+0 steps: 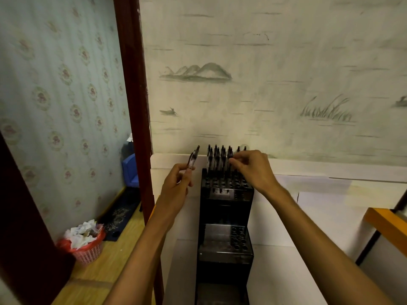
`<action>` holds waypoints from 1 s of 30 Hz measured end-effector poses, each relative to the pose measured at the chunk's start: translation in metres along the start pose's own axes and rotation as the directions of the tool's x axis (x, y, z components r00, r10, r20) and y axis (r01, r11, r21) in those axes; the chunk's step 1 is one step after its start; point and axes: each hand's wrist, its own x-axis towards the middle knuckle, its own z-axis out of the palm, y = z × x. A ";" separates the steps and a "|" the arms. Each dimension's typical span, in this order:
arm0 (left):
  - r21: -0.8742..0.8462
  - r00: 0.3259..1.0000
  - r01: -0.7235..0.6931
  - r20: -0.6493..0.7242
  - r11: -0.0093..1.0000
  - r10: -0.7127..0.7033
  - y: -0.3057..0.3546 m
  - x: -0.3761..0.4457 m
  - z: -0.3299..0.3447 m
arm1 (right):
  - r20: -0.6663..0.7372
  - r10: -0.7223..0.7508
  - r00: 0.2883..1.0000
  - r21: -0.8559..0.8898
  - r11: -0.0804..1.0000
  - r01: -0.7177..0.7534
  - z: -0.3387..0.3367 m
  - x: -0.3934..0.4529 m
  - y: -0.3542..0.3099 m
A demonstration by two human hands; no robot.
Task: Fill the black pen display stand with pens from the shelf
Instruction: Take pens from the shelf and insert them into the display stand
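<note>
The black pen display stand (224, 208) rises in tiers in front of me against the wall. Several dark pens (217, 157) stand upright in the holes of its top tier. A lower tier (224, 241) shows round holes on its right side with nothing standing in them. My left hand (178, 179) holds a couple of pens (193, 158) just left of the stand's top, their caps pointing up. My right hand (253, 168) is over the top tier's right side, fingertips pinching the upper end of one standing pen (230, 160).
A white ledge (330, 172) runs along the painted wall behind the stand. A dark red door frame (134, 106) stands to the left. On the wooden floor beyond it are a pink waste basket full of paper (84, 243) and a blue box (130, 170). An orange edge (385, 223) juts in at right.
</note>
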 end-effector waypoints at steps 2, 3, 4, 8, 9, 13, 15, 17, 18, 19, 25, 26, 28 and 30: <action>-0.007 1.000 0.025 -0.007 1.000 -0.025 -0.002 0.000 0.001 | -0.004 -0.019 1.000 -0.028 0.999 0.019 0.004 -0.004 0.002; -0.012 0.999 0.038 -0.013 0.999 -0.038 -0.002 0.001 0.002 | -0.011 -0.026 1.000 -0.027 0.999 0.026 0.004 -0.006 0.002; -0.019 0.999 0.050 -0.017 0.999 -0.051 -0.002 0.000 0.003 | -0.013 -0.028 1.000 -0.028 0.999 0.027 0.004 -0.006 0.003; -0.005 0.999 0.036 -0.021 0.999 -0.036 0.000 -0.001 0.008 | 0.021 0.014 1.000 -0.084 0.996 -0.012 0.002 -0.004 0.007; 0.001 0.999 0.024 -0.024 1.000 -0.024 0.001 -0.001 0.009 | 0.023 0.023 0.999 -0.103 0.994 -0.020 0.002 -0.005 0.008; 0.000 1.000 0.023 -0.001 1.000 -0.023 0.005 -0.002 0.015 | -0.011 0.061 0.998 0.064 0.996 -0.060 -0.002 -0.013 0.005; 0.019 1.000 0.024 0.009 1.000 -0.024 0.007 -0.002 0.019 | 0.071 0.106 0.992 0.335 0.934 -0.124 -0.004 -0.017 0.000; 0.060 1.000 0.002 0.012 0.998 -0.003 0.009 -0.002 0.023 | 0.171 0.102 0.980 0.518 0.837 -0.177 -0.006 -0.020 -0.006; 0.078 1.000 -0.010 0.017 0.997 0.009 0.010 -0.002 0.026 | 0.216 0.089 0.972 0.572 0.796 -0.200 -0.006 -0.021 -0.008; 0.096 0.999 -0.025 0.030 0.995 0.022 0.012 -0.002 0.028 | 0.249 0.078 0.965 0.607 0.764 -0.218 -0.006 -0.022 -0.010; 0.194 0.990 -0.114 0.106 0.974 0.094 0.017 -0.005 0.035 | 0.278 0.084 0.957 0.685 0.681 -0.258 -0.002 -0.026 -0.010; 0.225 0.987 -0.132 0.121 0.965 0.107 0.018 -0.005 0.034 | 0.281 0.090 0.955 0.702 0.659 -0.269 -0.002 -0.026 -0.010; 0.326 0.977 -0.188 0.154 0.927 0.144 0.019 -0.004 0.032 | 0.277 0.119 0.953 0.738 0.609 -0.291 -0.003 -0.025 -0.010; 0.440 0.974 -0.223 0.144 0.870 0.176 0.019 -0.001 0.025 | 0.249 0.152 0.957 0.747 0.599 -0.289 -0.006 -0.021 -0.009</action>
